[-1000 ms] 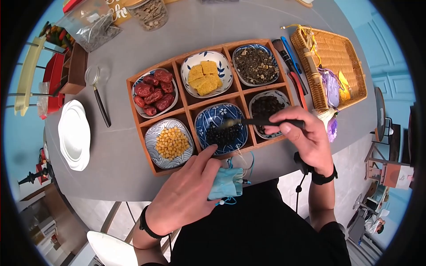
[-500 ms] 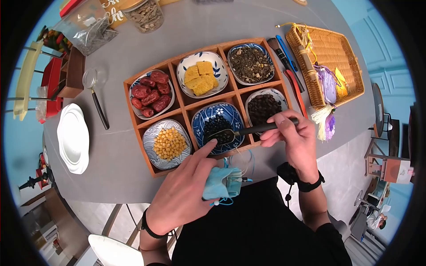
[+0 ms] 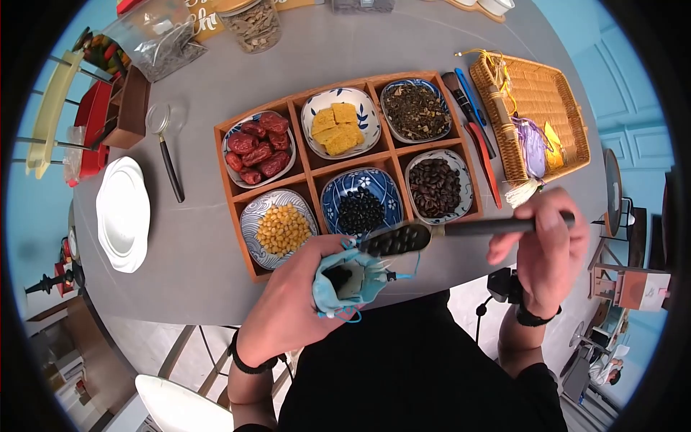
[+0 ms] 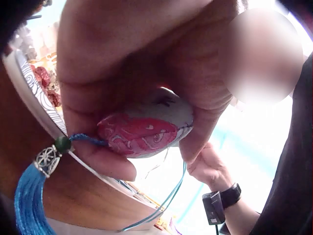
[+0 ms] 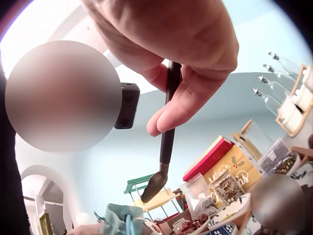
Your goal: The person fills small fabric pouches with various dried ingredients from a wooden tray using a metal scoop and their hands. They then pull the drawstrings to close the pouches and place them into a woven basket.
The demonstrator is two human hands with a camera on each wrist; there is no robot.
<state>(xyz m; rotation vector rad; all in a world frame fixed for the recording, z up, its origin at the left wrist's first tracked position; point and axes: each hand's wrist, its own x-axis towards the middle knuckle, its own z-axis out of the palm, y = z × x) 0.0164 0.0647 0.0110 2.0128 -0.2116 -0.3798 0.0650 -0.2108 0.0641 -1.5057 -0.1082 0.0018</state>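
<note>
My left hand [image 3: 284,306] grips a small light-blue drawstring pouch [image 3: 373,284], its mouth spread and facing up, with dark contents inside. In the left wrist view the pouch [image 4: 146,129] shows a pink patterned side, and a blue tassel [image 4: 33,196] hangs from it by a green bead. The right hand [image 3: 551,241] holds a black-handled spoon [image 3: 468,228] by its handle. Black beans [image 3: 399,240] fill the spoon's bowl, which is close over the pouch's far rim. More black beans [image 3: 360,210] lie in a blue patterned bowl [image 3: 331,191] just beyond.
A wooden divided tray [image 3: 302,189] also holds bowls of red dates [image 3: 258,147], yellow cakes [image 3: 338,129], dried leaves [image 3: 414,108], dark brown beans [image 3: 434,187] and yellow kernels [image 3: 281,230]. A wicker basket [image 3: 533,86] stands right, a white dish [image 3: 122,216] and strainer [image 3: 167,155] left.
The spoon has scooped black beans from the blue bowl and moved toward me, over the pouch. My left hand has turned the pouch mouth upward and left the bowl's rim.
</note>
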